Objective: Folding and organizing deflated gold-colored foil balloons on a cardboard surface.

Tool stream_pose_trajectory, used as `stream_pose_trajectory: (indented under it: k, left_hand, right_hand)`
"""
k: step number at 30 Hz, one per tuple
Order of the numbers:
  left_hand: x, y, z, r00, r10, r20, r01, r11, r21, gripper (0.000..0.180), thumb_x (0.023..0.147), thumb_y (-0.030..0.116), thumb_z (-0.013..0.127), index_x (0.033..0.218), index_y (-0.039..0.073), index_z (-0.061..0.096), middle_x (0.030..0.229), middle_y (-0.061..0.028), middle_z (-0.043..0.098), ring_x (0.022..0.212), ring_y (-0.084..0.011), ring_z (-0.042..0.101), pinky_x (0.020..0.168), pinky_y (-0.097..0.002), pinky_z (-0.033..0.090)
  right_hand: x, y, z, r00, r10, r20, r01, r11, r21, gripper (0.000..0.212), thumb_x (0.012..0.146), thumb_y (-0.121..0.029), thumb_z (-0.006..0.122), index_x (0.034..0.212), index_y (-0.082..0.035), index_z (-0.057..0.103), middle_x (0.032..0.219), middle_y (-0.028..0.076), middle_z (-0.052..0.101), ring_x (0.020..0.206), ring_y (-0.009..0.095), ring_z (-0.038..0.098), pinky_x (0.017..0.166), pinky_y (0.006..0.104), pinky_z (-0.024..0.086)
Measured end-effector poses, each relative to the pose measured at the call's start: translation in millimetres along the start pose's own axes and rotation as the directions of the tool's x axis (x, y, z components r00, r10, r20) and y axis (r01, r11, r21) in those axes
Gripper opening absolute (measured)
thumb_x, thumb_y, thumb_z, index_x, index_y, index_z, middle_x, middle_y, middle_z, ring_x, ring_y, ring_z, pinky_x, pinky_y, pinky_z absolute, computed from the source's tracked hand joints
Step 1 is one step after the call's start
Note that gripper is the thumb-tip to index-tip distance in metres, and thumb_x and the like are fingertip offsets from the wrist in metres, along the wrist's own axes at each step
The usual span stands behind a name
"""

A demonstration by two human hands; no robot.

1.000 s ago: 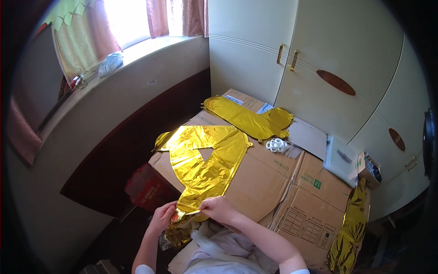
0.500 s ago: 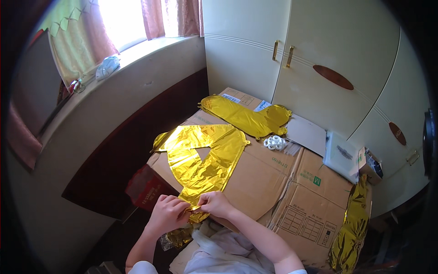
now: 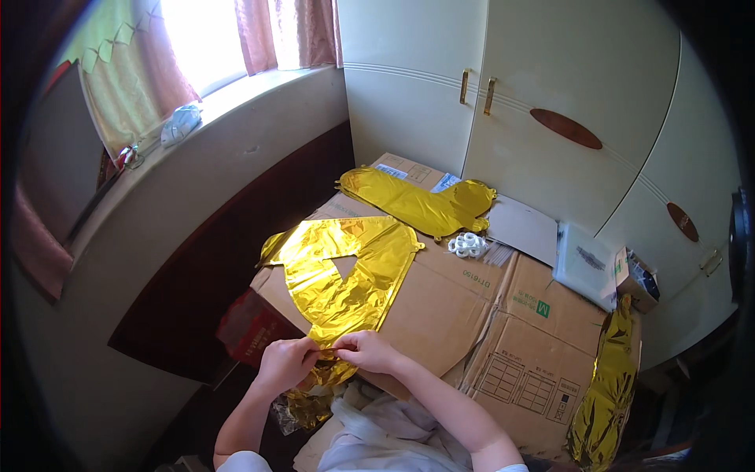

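Head view, gold foil balloon (image 3: 342,305): one, flat, with a small cut-out; lying on the cardboard carton (image 3: 440,311), its near end at the carton's edge, between the hands.
Left hand (image 3: 286,365): grip narrow, fingertips pinching the balloon's near end.
Right hand (image 3: 366,351): grip likewise pinched on that end, just beside the left.
Second gold foil balloon (image 3: 409,201): flat, at the carton's far side.
White rolls (image 3: 469,245): a small cluster, near the second balloon.
Gold foil bundle (image 3: 604,385): crumpled lengthwise, along the right edge.
Red bag (image 3: 255,326): left of the carton, lower down.
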State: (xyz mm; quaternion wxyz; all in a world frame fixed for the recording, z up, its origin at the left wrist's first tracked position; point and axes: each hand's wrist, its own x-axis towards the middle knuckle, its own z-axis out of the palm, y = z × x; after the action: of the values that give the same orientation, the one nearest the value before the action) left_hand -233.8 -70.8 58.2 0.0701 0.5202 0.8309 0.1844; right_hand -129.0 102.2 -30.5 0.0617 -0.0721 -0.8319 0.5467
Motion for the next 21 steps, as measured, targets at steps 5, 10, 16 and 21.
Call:
stream_pose_trajectory:
  k: [5, 10, 16, 21]
  left_hand:
    - [2.1, -13.2, 5.3, 0.997, 0.063, 0.035, -0.064, 0.998, 0.028, 0.015, 0.080, 0.019, 0.066, 0.091, 0.009, 0.068, 0.078, -0.0086, 0.067, 0.077, -0.0277, 0.067, 0.068, -0.0396, 0.054]
    - [1.0, -19.1, 8.3, 0.993, 0.078, 0.087, -0.091, 0.983, 0.162, 0.015, 0.082, 0.022, 0.065, 0.089, 0.009, 0.069, 0.078, -0.0086, 0.068, 0.075, -0.0289, 0.067, 0.067, -0.0409, 0.053]
    - [4.7, -15.6, -0.7, 0.996, 0.089, 0.013, -0.089, 0.995, 0.039, 0.018, 0.082, 0.024, 0.066, 0.083, 0.007, 0.071, 0.075, -0.0113, 0.068, 0.071, -0.0297, 0.067, 0.065, -0.0404, 0.053]
    - [14.9, -21.2, -11.7, 0.994, -0.113, -0.005, 0.108, 0.956, -0.274, 0.019, 0.083, 0.020, 0.069, 0.092, 0.003, 0.072, 0.077, -0.0151, 0.069, 0.070, -0.0269, 0.070, 0.065, -0.0334, 0.054]
  right_hand:
    - [-0.7, -1.6, 3.1, 1.000, 0.011, -0.006, -0.011, 0.999, -0.046, 0.021, 0.082, -0.014, 0.069, 0.100, -0.003, 0.068, 0.088, 0.009, 0.072, 0.083, 0.017, 0.070, 0.076, 0.0302, 0.054]
    - [-4.1, 3.0, 7.2, 0.995, -0.049, -0.088, 0.046, 0.998, -0.033, 0.023, 0.078, -0.012, 0.071, 0.098, -0.003, 0.066, 0.084, 0.011, 0.069, 0.079, 0.019, 0.069, 0.073, 0.0314, 0.055]
    - [-14.2, -14.4, 9.0, 0.863, -0.301, -0.406, 0.197, 0.940, -0.279, 0.027, 0.077, -0.013, 0.073, 0.100, -0.004, 0.061, 0.088, 0.009, 0.061, 0.085, 0.029, 0.062, 0.084, 0.0381, 0.050]
    - [-33.2, -31.7, 3.3, 0.740, -0.610, -0.283, 0.292, 0.670, -0.682, 0.024, 0.080, -0.015, 0.067, 0.101, -0.008, 0.056, 0.089, 0.007, 0.056, 0.092, 0.027, 0.056, 0.087, 0.0401, 0.046]
